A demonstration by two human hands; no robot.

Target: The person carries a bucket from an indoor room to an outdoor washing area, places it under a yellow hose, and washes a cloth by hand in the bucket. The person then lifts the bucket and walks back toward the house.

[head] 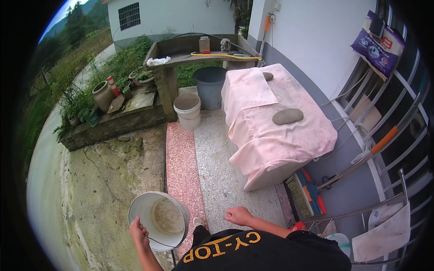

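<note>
A white plastic bucket (185, 216) with a stained, dirty bottom hangs at the lower left, tilted so its inside shows. My left hand (139, 230) is closed around its thin wire handle at the rim. Over the terrazzo floor, my right hand (237, 215) is curled into a loose fist, with nothing seen in it. Nearest to that hand stands a box-like thing under a pink cloth (264, 145), and a smooth grey stone (288, 116) lies on the cloth. Farther ahead a second white bucket (187, 117) stands on the floor beside a large grey tub (210, 86).
A concrete sink (190, 61) with a yellow hose (223, 56) and a plastic jar (204, 44) stands at the back. Potted plants sit on a low concrete ledge (115, 125) at left. A broom (307, 193) leans by the barred window at right.
</note>
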